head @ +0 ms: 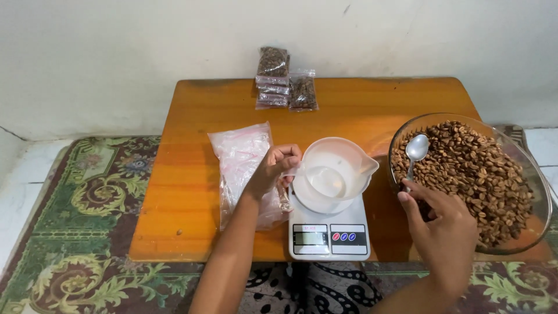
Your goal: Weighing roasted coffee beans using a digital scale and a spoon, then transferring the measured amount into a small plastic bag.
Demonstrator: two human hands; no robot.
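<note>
1. I am pinching the handle of the white plastic jug (332, 174) with my left hand (274, 168), fingers curled shut around it.
2. The jug is sitting on the white scale (329, 232), just right of that grip.
3. My right hand (444, 232) is gripping the metal spoon (415, 152), its bowl raised over the glass bowl of coffee beans (523, 151).
4. A pile of clear bags (241, 163) is lying left of my left hand.

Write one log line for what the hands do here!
left hand: grips white plastic jug handle | right hand: holds metal spoon over glass bowl of brown beans | jug: empty, on white scale

Orange-brown wooden table (192, 192), white jug (331, 174) on a white scale (328, 229), brown beans (471, 174) in clear glass bowl (537, 192), silver spoon (415, 150), green floral-patterned rug (81, 232), off-white wall (116, 52).
</note>
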